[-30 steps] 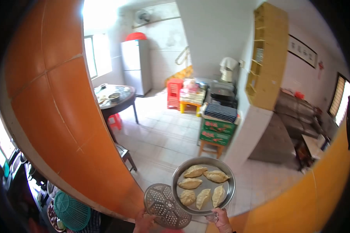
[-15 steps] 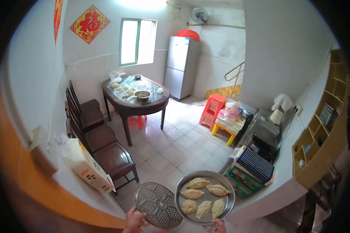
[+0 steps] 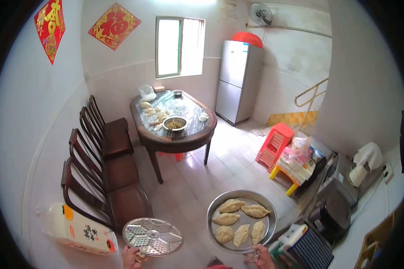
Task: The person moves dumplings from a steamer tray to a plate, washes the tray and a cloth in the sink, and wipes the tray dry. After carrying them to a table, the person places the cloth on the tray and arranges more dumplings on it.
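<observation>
My left hand (image 3: 131, 258), at the bottom of the view, is closed on the near left edge of a round perforated metal steamer rack (image 3: 152, 236). The rack is tilted and carries nothing. To its right, my right hand (image 3: 265, 258) grips the near rim of a round metal pan (image 3: 246, 218), thumb on the edge. Several large pleated dumplings (image 3: 241, 235) lie in the pan, spaced apart. Rack and pan are held up over the tiled floor, with a gap between them. The undersides of both are hidden.
Ahead stands a dark table (image 3: 175, 141) bearing a bowl of filling (image 3: 174, 123) and dough pieces (image 3: 152, 112). Dark chairs (image 3: 123, 170) line the left wall beside a carton (image 3: 83, 231). Red stools (image 3: 276, 143), a low yellow-legged table (image 3: 294, 168) and boxes (image 3: 307, 246) stand right.
The view has moved forward and turned left, so the table and chairs look nearer. The rack has swung left, away from the pan, and tilted flatter. Both hands keep their hold.
</observation>
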`<state>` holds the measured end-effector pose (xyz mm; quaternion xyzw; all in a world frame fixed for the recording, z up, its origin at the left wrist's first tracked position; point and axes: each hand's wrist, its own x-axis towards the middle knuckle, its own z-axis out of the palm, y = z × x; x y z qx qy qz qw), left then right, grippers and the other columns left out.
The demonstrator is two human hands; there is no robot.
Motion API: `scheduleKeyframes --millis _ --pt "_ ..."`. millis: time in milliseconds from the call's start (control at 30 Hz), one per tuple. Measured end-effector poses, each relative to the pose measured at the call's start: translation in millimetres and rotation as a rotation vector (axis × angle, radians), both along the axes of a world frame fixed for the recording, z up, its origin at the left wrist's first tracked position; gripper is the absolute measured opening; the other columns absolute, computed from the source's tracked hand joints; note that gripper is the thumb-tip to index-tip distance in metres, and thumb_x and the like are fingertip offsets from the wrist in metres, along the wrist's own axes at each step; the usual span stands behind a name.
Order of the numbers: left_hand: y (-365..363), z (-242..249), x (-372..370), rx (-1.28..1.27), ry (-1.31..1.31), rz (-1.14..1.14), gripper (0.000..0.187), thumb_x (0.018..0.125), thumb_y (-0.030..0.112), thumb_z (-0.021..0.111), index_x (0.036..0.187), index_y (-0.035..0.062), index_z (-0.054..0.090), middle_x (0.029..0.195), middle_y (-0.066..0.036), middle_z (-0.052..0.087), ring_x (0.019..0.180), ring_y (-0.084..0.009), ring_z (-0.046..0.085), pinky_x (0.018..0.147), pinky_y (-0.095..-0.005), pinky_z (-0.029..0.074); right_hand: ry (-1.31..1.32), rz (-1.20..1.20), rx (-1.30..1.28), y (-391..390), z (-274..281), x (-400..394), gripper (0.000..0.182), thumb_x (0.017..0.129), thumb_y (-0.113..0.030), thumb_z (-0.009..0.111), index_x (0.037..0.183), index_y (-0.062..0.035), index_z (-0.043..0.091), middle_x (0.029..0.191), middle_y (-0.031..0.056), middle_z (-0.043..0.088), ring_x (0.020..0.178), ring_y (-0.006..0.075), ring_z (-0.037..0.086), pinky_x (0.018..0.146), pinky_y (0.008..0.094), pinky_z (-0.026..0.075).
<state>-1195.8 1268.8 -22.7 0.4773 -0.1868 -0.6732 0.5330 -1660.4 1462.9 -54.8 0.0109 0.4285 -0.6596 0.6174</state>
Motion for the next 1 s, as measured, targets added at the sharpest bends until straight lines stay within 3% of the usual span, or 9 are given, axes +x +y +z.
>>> scheduleKeyframes --millis 67,133,167,233,500,733,1000 --pt "-24.5 4.8 -19.2 -0.004 -0.039 0.065 0.042 0.073 -0.010 0.049 0.115 -0.0034 0.049 0.113 -0.019 0.059 0.099 -0.0320 0.064 0.087 -0.0452 0.056 -0.073 0.033 0.055 -56.4 34.6 -44.9 0.020 0.079 -0.009 0.056 0.085 0.0094 0.062 0.078 0.0203 0.067 0.067 0.0315 0.068 0.060 0.0389 0.059" --pt "-33.4 11.5 -36.0 -0.058 0.016 0.206 0.048 0.074 -0.010 0.047 0.121 -0.0021 0.048 0.115 -0.018 0.059 0.101 -0.0317 0.063 0.087 -0.0446 0.056 0.178 0.009 0.055 -108.3 37.1 -81.9 0.020 0.079 -0.009 0.056 0.084 0.0084 0.062 0.076 0.0191 0.067 0.065 0.0297 0.068 0.057 0.0371 0.058" --pt "-40.0 -0.8 -33.8 -0.054 -0.018 0.238 0.053 0.074 -0.010 0.046 0.126 -0.0008 0.047 0.118 -0.016 0.059 0.102 -0.0313 0.062 0.090 -0.0434 0.054 0.171 0.028 0.070 -136.3 35.4 -101.1 0.020 0.079 -0.009 0.056 0.084 0.0084 0.062 0.076 0.0191 0.067 0.065 0.0297 0.068 0.057 0.0371 0.058" --pt "-49.8 -3.2 -46.1 -0.022 -0.015 0.315 0.053 0.074 -0.009 0.047 0.127 -0.0003 0.047 0.118 -0.016 0.059 0.103 -0.0311 0.062 0.091 -0.0428 0.054 0.306 0.106 -0.022 -199.3 29.2 -137.8 0.030 0.079 -0.016 0.054 0.094 0.0094 0.061 0.080 0.0192 0.068 0.068 0.0306 0.068 0.062 0.0398 0.058" --pt "-170.5 -34.9 -84.7 0.014 0.081 0.514 0.051 0.077 -0.006 0.046 0.127 0.0036 0.047 0.117 -0.014 0.058 0.104 -0.0316 0.061 0.091 -0.0460 0.053 0.144 0.113 -0.105 -425.4 31.4 -228.0 0.028 0.078 -0.016 0.055 0.094 0.0067 0.061 0.082 0.0165 0.068 0.069 0.0299 0.067 0.069 0.0430 0.057" --pt "-298.8 -27.4 -128.8 0.022 -0.003 0.635 0.046 0.078 -0.002 0.051 0.124 0.0044 0.047 0.116 -0.013 0.057 0.105 -0.0305 0.059 0.090 -0.0485 0.054 0.104 0.172 -0.054 -546.9 11.1 -279.6 0.021 0.079 -0.014 0.056 0.092 0.0027 0.060 0.084 0.0174 0.067 0.070 0.0299 0.066 0.072 0.0473 0.057" --pt "-376.2 -18.0 -185.1 0.040 -0.059 0.734 0.041 0.081 0.001 0.052 0.121 0.0038 0.049 0.116 -0.013 0.057 0.105 -0.0298 0.059 0.090 -0.0476 0.053 0.165 0.305 0.002 -670.6 -38.8 -315.2 0.028 0.081 -0.014 0.056 0.099 0.0073 0.061 0.085 0.0164 0.068 0.072 0.0272 0.068 0.066 0.0372 0.057"
